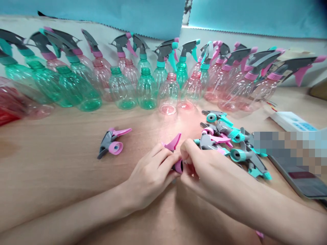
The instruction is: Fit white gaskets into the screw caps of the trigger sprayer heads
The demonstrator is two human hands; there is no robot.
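Observation:
My left hand (pixel 150 172) and my right hand (pixel 201 163) meet at the middle of the wooden table (pixel 63 177). Both are closed round one pink and grey spray trigger head (pixel 175 149), whose pink lever sticks up between the fingers. Its lower part is hidden by my fingers. Another pink and grey trigger head (pixel 112 143) lies alone to the left of my left hand. A pile of several loose trigger heads (pixel 230 139), teal and pink, lies just right of my right hand.
A long row of green and pink plastic spray bottles (pixel 143 85) lines the back of the table, some with heads on, some uncapped. A white device (pixel 293 122) and a dark phone (pixel 304 178) lie at the right edge. Red plastic (pixel 10 102) sits far left.

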